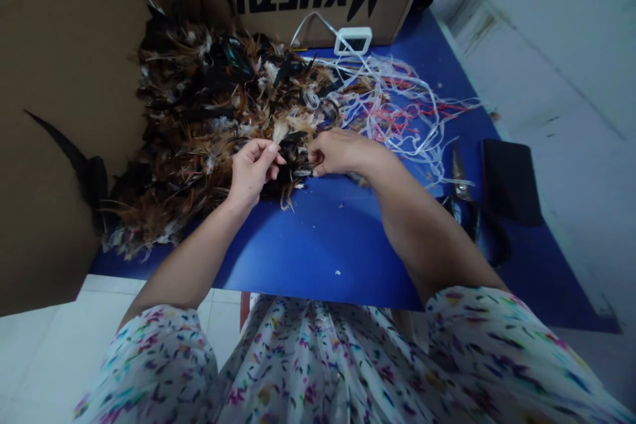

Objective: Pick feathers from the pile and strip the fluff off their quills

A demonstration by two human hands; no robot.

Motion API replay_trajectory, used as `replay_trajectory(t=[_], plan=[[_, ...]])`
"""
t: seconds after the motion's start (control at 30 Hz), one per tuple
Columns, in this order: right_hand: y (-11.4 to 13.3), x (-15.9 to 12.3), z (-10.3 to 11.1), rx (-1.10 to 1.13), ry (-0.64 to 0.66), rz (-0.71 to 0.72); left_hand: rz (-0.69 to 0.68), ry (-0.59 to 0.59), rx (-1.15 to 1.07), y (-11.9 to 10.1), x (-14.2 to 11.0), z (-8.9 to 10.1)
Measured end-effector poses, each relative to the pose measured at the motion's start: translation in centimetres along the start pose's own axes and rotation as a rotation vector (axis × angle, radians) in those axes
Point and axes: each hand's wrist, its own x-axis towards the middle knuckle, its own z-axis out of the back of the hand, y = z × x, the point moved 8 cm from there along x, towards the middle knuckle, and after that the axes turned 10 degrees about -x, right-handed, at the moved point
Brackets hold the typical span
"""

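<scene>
A broad heap of brown, black and white feathers covers the left and middle of the blue table. My left hand is at the heap's front edge, thumb and index finger pinched on a pale feather that points upward. A little to the right, my right hand is at the edge of the heap with its fingers curled in among the feathers. What those fingers hold, if anything, is hidden. Dark feathers lie between the two hands.
White and red strings lie tangled right of the heap, near a small white-framed display. Scissors and a black phone-like slab lie at right. Cardboard boxes stand left and behind. A wall borders the right.
</scene>
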Motion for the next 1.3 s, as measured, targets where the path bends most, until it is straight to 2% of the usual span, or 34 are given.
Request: replay_trajectory(t=[0.13,0.43,0.67,0.87,1.07,1.3], plan=[[-0.2,0.1,0.3,-0.037,-0.059,-0.007,-0.003,0.002,-0.014,0.0,0.0,0.0],[-2.0,-1.4,3.7,0.148,-0.194,0.027,0.012,-0.004,-0.010,0.3,0.1,0.2],[-2.9,-2.2,4.8,0.266,-0.252,-0.005,-0.008,-0.017,-0.050,0.3,0.2,0.4],[-2.4,-1.9,4.6,0.302,-0.220,0.011,-0.014,-0.035,-0.042,0.3,0.2,0.6],[-1.4,-1.9,4.4,0.374,-0.188,0.049,-0.007,0.009,-0.087,0.3,0.0,-0.1],[-0.2,-2.1,4.7,0.430,-0.163,0.163,0.003,0.101,-0.097,0.2,-0.2,-0.9]])
